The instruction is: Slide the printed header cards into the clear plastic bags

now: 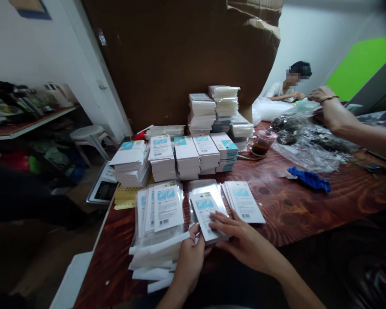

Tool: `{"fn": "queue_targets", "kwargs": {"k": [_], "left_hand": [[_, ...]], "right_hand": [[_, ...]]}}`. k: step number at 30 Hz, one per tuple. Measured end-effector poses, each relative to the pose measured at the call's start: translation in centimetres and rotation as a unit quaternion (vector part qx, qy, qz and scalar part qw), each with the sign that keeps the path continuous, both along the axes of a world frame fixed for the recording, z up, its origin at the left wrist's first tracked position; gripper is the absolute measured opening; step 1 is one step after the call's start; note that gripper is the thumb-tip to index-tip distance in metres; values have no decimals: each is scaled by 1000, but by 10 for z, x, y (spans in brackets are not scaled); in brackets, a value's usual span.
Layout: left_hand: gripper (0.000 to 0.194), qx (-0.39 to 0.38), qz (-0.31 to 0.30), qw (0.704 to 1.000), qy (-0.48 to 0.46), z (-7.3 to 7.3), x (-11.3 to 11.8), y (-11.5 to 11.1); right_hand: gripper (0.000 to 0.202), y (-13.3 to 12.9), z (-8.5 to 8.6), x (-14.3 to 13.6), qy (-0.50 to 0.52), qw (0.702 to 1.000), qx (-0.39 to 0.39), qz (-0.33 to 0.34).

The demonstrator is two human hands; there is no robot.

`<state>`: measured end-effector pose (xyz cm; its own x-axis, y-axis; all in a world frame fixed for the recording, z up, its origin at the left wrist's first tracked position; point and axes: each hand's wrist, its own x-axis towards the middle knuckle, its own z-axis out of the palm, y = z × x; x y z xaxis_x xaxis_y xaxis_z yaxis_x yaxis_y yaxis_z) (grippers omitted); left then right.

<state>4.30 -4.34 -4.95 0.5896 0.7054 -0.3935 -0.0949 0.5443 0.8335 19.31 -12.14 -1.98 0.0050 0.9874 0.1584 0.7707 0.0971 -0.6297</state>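
1. White card point(203, 208): lies askew over a clear sleeve point(206, 186) near the table's point(273, 193) front edge, between piled sleeves point(162, 248) on the left and fanned cards point(247, 204) on the right.
2. Handling (judged): card light, fairly stiff, corners liable to crease; sleeve limp, slippery. Best hold: card's side edges, fingers flat.
3. Left hand point(192, 252): wrist upright, thumb and fingers pinched on card's lower left edge. Cannot tell whether sleeve is caught too.
4. Right hand point(239, 234): palm down, fingers spread, tips resting on card's right side; nothing gripped.
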Motion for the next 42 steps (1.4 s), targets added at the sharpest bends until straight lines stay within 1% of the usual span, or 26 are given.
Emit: {"fn": "queue_targets", "kwargs": {"k": [2,6,8,10,12,14,15,16,17,18,19,20,22,23,24,26,27,28,29,31,33,35,37,40,42], "left_hand": [[37,-8,-19,1000,-7,1,1,0],[36,21,-44,999,26,1,2,1],[38,21,-42,998,33,0,0,2],[40,28,-48,997,45,-2,-4,2],[42,65,-61,994,64,-1,-5,1],[40,122,-60,986,94,4,-1,-2],[36,156,-36,979,123,9,4,-4],[32,187,-5,970,154,14,12,-6],[26,219,43,954,198,21,21,-7],[24,248,111,930,248,27,30,-8],[27,254,129,922,261,33,39,-7],[31,257,145,917,270,37,47,-7],[35,231,154,921,274,40,54,-4],[36,212,156,924,276,39,52,-3],[36,197,151,929,275,37,48,-3],[38,180,127,942,255,29,34,-4],[44,168,110,952,232,25,26,-5],[54,122,75,976,162,21,19,-6],[65,81,59,989,111,18,13,-7],[78,23,36,998,49,14,6,-6],[78,-1,27,999,35,13,5,-4],[75,-8,25,999,30,13,6,-2],[73,-7,36,999,23,14,8,-2],[71,-16,47,999,14,16,9,-4],[70,-18,47,999,11,15,8,-4]], "right_hand": [[37,5,-2,8,30,1000,-4,2],[40,26,-12,12,72,997,14,-38],[37,32,-11,13,53,997,17,-47],[31,32,-3,14,-1,998,30,-57],[32,30,11,12,-74,989,81,-100],[35,30,25,1,-115,965,179,-153],[36,33,30,-8,-116,951,236,-163],[35,38,32,-21,-108,938,291,-157],[34,45,31,-34,-95,929,332,-133],[33,53,28,-49,-83,930,345,-96],[30,62,24,-62,-73,940,329,-60],[25,70,19,-73,-61,956,287,-24],[15,80,11,-81,-40,977,207,19],[12,81,9,-78,-18,983,180,23],[12,78,8,-68,9,985,169,12],[18,61,11,-36,65,985,158,-41],[22,48,12,-16,83,983,145,-74],[27,34,12,6,75,984,123,-101],[38,20,12,27,45,989,83,-112],[68,-5,6,66,-7,992,-15,-121],[74,-21,-2,93,-13,990,-72,-120],[68,-27,-9,110,0,990,-89,-114],[63,-27,-12,119,8,990,-95,-100],[60,-23,-11,123,5,991,-107,-80],[59,-23,-10,122,-7,991,-106,-78]]}}
